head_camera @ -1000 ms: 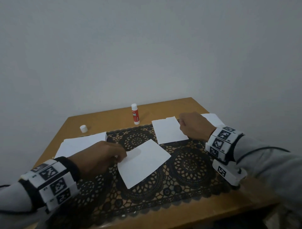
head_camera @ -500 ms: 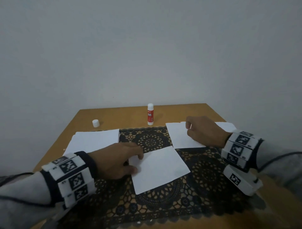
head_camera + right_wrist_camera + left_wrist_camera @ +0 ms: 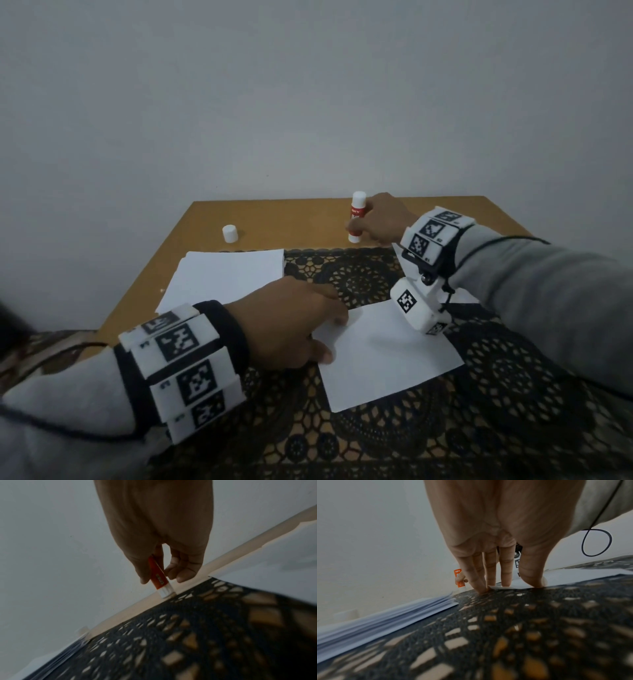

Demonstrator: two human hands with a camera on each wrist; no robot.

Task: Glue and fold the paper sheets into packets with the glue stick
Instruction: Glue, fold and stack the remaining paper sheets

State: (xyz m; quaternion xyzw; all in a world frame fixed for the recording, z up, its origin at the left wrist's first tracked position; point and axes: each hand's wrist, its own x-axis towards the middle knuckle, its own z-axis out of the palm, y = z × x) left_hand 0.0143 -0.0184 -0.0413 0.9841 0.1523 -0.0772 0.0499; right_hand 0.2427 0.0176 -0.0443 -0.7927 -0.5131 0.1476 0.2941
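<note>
A white paper sheet lies on the black lace mat in the middle of the table. My left hand presses its left edge flat with straight fingers; the sheet's corner shows under them. At the back of the table stands the red and white glue stick, uncapped. My right hand grips the glue stick between thumb and fingers, its base still on the wood.
A stack of white sheets lies at the left, part on the mat. The white glue cap stands on the wooden table at the back left. A grey wall rises behind the table.
My right hand left the sheets at the right and reached back to take hold of the glue stick. My left hand stayed on the sheet's left edge.
</note>
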